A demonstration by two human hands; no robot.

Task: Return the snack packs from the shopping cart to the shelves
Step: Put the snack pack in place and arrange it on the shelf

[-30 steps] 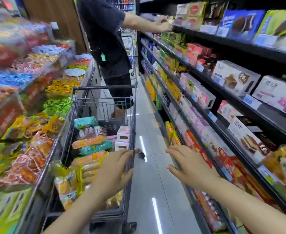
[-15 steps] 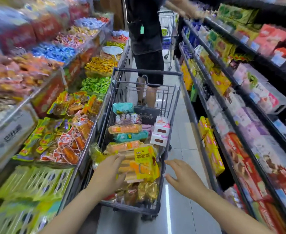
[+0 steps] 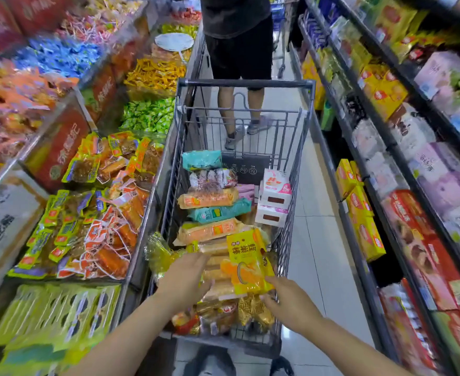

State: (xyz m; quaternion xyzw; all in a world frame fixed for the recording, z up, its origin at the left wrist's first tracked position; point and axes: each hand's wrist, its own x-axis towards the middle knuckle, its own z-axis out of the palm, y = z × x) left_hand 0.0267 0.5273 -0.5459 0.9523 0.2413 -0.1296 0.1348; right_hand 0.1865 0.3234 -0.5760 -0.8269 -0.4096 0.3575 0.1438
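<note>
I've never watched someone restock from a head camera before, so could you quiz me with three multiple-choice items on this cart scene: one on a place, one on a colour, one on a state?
1. Where do the two white-and-pink boxes lie in the shopping cart?
A. along its right side
B. at its left wall
C. under the cart

2. What colour is the snack pack between the hands?
A. blue
B. yellow
C. black

3. How does the right hand meet that pack?
A. it stays far off
B. it grips the cart handle
C. its fingers reach the pack's lower edge

Answers: 1 A, the boxes sit stacked by the right wire wall. 2 B, its wrapper is bright yellow. 3 C, fingertips touch its bottom corner, while the left hand rests flat on the packs beside it.
</note>
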